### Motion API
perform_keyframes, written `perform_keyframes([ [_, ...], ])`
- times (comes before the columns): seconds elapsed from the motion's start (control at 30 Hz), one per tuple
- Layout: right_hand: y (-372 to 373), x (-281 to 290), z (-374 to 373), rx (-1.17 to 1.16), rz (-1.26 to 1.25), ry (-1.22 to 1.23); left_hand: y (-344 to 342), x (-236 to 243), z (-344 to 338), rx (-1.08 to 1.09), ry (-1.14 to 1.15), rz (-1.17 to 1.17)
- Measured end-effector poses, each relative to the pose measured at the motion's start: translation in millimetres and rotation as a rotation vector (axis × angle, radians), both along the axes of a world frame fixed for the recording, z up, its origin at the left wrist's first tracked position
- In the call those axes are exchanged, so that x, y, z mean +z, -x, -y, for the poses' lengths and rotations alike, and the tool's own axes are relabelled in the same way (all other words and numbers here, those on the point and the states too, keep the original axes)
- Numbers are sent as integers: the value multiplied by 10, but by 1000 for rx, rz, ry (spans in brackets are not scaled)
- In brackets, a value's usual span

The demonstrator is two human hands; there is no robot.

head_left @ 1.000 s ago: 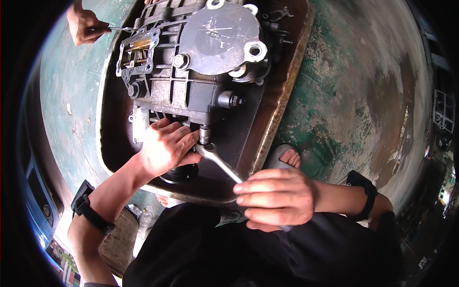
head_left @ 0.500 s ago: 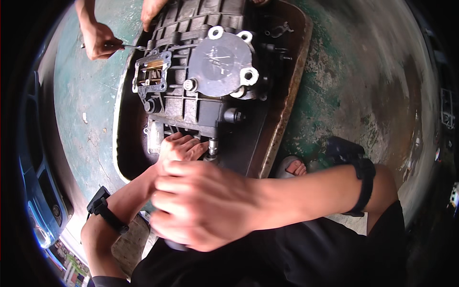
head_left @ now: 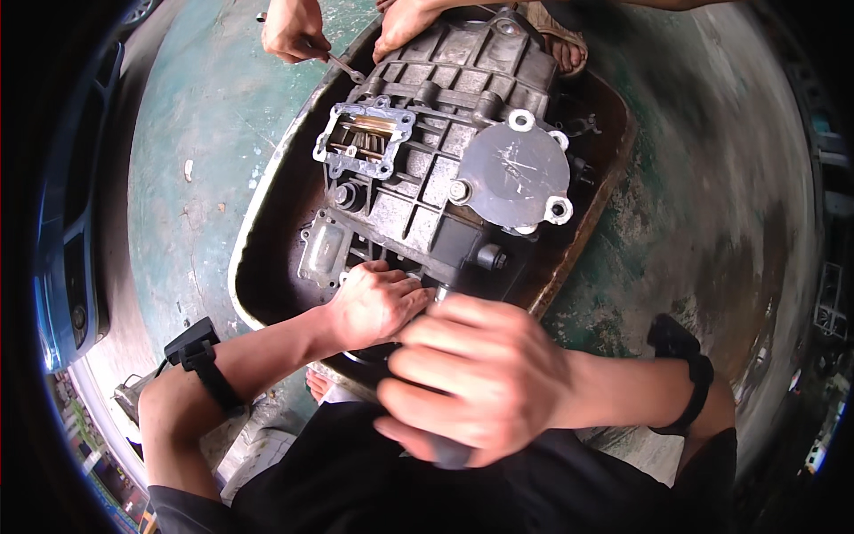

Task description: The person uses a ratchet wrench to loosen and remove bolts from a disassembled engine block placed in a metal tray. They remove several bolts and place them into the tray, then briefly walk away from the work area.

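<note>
A grey cast gearbox (head_left: 400,218) lies in a metal tray. My right hand (head_left: 485,378) is closed round the handle of a socket wrench; its dark handle end (head_left: 452,452) pokes out below my fingers, and the silver socket (head_left: 441,292) meets the gearbox's near end. Just left of that socket, my left hand (head_left: 374,305) is curled against the housing, its fingertips hidden. Beside it sits a small cast cover (head_left: 326,252). Farther up are a rectangular opening with a gasket flange (head_left: 398,147) and a round grey plate (head_left: 516,173) with bolt lugs.
Across the gearbox, another person's hand (head_left: 294,31) holds a spanner (head_left: 345,68), and a second hand (head_left: 402,25) rests at the housing. The tray's rusty rim (head_left: 614,187) surrounds the gearbox on worn green floor (head_left: 222,169). A blue car (head_left: 76,231) stands at left.
My view has shifted, so the gearbox and tray appear farther right and tilted. Both my hands stay at the near end. The other person's spanner remains by the gasket flange.
</note>
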State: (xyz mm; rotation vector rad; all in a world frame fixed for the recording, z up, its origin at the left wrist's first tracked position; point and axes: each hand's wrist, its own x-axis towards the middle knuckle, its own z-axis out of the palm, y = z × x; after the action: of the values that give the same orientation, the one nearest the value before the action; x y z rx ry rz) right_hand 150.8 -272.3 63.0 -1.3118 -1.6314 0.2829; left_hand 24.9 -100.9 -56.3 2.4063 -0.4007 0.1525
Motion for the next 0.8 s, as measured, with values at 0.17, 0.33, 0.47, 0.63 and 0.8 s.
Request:
perform_keyframes([
  [0.17,281,14,-634,124,-382,230,9,33,51,-6,-131,-108],
  [0.33,241,30,-42,341,-483,230,-99,328,22,-81,-167,-396],
  [0.47,227,-151,313,373,-408,45,-207,511,70,50,74,-721],
  [0.63,372,-268,365,395,-334,21,-247,607,303,600,1064,-1194],
  [0.8,512,-382,221,449,-323,9,-212,559,526,798,1101,-1103],
])
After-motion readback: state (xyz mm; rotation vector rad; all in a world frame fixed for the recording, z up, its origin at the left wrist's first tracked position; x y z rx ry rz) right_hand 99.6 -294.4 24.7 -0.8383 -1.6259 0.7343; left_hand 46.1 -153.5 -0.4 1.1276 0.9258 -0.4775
